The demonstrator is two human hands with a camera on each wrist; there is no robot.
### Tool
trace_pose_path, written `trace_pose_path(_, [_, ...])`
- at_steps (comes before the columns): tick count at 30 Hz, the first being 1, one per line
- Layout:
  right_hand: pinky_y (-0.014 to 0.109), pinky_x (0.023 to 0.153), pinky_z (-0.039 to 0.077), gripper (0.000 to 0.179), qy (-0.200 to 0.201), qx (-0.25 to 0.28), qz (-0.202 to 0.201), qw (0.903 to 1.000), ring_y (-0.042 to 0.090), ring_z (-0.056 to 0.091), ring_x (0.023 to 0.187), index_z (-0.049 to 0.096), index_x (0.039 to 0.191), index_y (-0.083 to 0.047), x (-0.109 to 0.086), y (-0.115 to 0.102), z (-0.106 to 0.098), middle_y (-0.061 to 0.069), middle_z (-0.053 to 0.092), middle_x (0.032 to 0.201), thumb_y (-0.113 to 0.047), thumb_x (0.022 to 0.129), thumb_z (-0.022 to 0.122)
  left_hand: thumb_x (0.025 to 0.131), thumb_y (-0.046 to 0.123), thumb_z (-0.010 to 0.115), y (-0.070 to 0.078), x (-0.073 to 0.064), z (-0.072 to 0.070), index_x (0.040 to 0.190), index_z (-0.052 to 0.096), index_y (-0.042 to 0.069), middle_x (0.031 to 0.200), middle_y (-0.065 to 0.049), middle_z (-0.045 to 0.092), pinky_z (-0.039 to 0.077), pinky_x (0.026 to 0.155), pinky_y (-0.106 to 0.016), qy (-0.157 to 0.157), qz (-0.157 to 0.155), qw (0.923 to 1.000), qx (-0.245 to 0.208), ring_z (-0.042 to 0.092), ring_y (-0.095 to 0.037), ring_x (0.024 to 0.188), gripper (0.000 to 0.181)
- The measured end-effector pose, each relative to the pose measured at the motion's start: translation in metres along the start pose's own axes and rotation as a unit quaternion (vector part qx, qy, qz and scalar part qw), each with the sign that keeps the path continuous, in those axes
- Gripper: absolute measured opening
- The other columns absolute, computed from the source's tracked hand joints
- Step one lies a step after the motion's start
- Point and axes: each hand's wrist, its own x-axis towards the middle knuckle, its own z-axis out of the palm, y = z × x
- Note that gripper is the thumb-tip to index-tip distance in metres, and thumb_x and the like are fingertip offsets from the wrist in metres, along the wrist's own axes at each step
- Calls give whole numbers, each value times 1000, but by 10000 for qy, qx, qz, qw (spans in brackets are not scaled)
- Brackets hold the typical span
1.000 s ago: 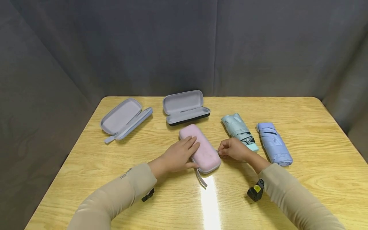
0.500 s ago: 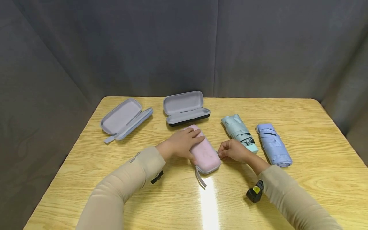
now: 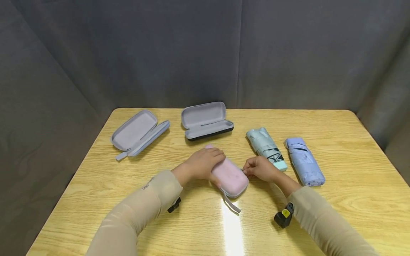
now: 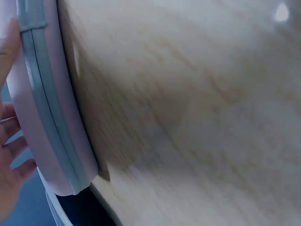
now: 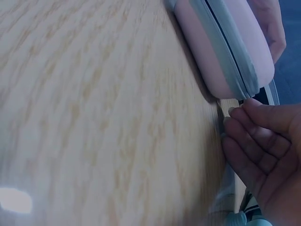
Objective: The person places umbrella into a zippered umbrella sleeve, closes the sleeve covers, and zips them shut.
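A pink zip case (image 3: 232, 178) lies closed and slanted on the table, its grey wrist strap (image 3: 232, 205) trailing from the near left edge. My left hand (image 3: 203, 165) grips the case across its far half, the thumb along its left side. At the case's right edge my right hand (image 3: 260, 168) pinches the small zipper pull between thumb and forefinger, which mostly cover it. The right wrist view shows those fingertips at the end of the grey zipper band (image 5: 225, 47). In the left wrist view, the same band runs beneath my left thumb (image 4: 8, 44).
An open black case (image 3: 209, 130) with grey lining stands behind the pink one. To its left lies an open light-blue case (image 3: 150, 137). A folded mint umbrella (image 3: 262, 140) and a folded blue umbrella (image 3: 305, 161) lie right, the mint one close to my right hand.
My left hand has gone from lying on top of the pink case to gripping round its far half. The case's near end has shifted slightly right and nearer. My right hand stays nearly still.
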Motion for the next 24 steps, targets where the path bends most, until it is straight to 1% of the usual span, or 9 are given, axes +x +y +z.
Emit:
trace_pose_path(4, [28,54,48,6,74,-179,-61,9998,15,57,60,62,74,4,-2,3,1,5,60,65,3,78,57,55,66,59,2,-6,2,125,44,10,127,-5,42,23,99,-31,96,-35,9999,22,35,-18,117,90])
trace_pose_path(9, [26,54,47,7,101,-348,-173,9992,14,55,61,63,73,1,-3,5,2,3,60,65,2,77,58,56,64,61,4,-11,5,123,46,12,125,-3,45,27,97,-33,260,-58,9996,-30,38,-16,115,86])
trace_pose_path(14, [22,53,43,8,133,-600,-324,9976,9,50,59,63,71,-2,-4,6,2,0,59,64,2,76,59,54,64,61,3,-14,8,120,48,12,123,-3,46,27,97,-31,437,-59,9990,-31,40,-15,113,85])
trace_pose_path(16, [21,53,42,9,105,-677,-379,9969,9,48,59,63,70,-2,-4,6,1,0,58,64,2,76,58,54,65,60,3,-15,9,119,49,12,122,-3,47,26,97,-30,486,-85,9988,36,40,-16,112,84])
trace_pose_path(20, [24,56,46,8,-49,-410,-345,9986,11,52,62,62,72,1,-6,6,-1,4,61,67,5,76,57,54,67,59,2,-18,11,115,51,12,117,-3,50,28,96,-30,626,-218,9977,115,43,-18,108,82])
trace_pose_path(24, [27,57,49,5,-138,-60,-216,9997,14,55,63,61,73,5,-8,6,-3,10,62,70,5,77,57,56,71,56,1,-23,13,113,52,11,114,-3,51,31,93,-31,719,-517,9958,219,44,-19,107,82])
